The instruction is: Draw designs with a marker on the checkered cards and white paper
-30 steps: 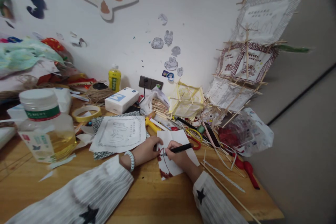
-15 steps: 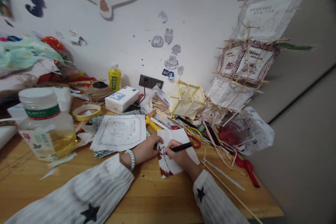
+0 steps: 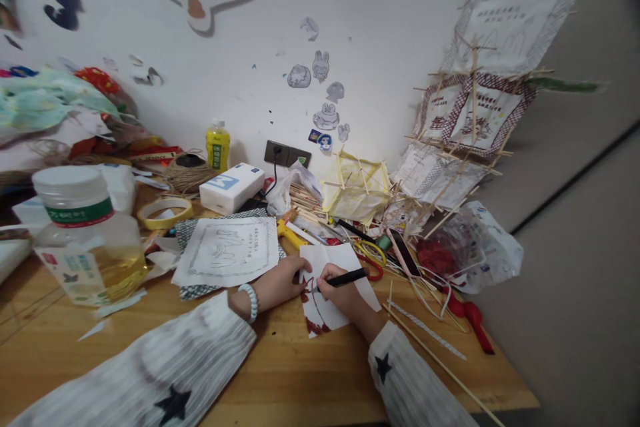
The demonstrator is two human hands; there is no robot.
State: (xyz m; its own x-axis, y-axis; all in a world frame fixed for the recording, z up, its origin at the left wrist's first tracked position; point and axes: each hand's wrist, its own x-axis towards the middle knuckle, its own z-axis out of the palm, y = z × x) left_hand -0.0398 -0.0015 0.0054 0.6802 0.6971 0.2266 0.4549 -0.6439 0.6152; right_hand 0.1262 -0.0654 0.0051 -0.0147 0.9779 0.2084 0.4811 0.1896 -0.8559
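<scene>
A white sheet of paper (image 3: 337, 253) with dark red markings along its left and lower edges lies on the wooden table. My left hand (image 3: 280, 280), with a pale beaded bracelet at the wrist, holds the sheet down at its left edge, fingers bent. A black pen (image 3: 347, 277) is pinched in my right hand (image 3: 337, 290). Its tip is at the red drawing on the sheet's left half, close to my left fingers. To the left, a paper with a bordered line drawing and writing (image 3: 227, 250) rests on a patterned dark sheet.
Behind the sheet lie yellow-handled scissors (image 3: 371, 253), a phone (image 3: 404, 252) and a yellow tool (image 3: 291, 233). A large jar (image 3: 90, 240), a tape roll (image 3: 165, 213) and a tissue box (image 3: 233, 188) stand left. Stick-and-paper lanterns (image 3: 356, 187) and a long thin stick (image 3: 440, 363) are right.
The pen and my right hand have shifted very slightly on the sheet. My left hand stays at the paper's left edge. The view has moved a little.
</scene>
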